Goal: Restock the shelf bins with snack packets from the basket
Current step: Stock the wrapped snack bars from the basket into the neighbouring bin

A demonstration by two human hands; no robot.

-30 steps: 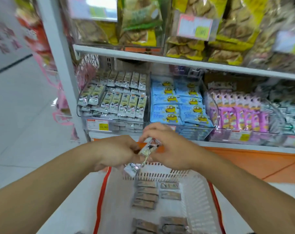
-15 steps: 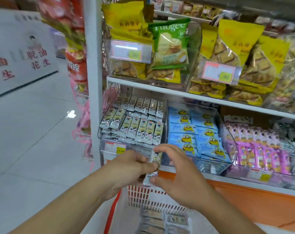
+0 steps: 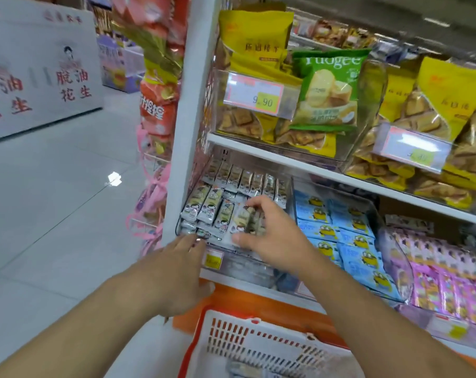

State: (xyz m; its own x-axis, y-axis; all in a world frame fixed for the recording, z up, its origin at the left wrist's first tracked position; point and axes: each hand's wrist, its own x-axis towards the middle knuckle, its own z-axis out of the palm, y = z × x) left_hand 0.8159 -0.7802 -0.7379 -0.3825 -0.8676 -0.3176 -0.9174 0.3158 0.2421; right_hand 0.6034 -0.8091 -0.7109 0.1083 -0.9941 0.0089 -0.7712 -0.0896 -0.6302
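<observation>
Right hand (image 3: 272,236) has reached bin (image 3: 231,264), gripping packet (image 3: 241,222).

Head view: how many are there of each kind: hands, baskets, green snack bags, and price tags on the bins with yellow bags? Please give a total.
Hands: 2, the left hand and the right hand, which grips a snack packet
Basket: 1
Green snack bag: 1
Price tags: 2
Total: 6

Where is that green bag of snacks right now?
The green bag stands in the clear upper bin on the upper shelf, right of the 9.90 price tag, with yellow bags on both sides, above the bin being restocked.
</observation>
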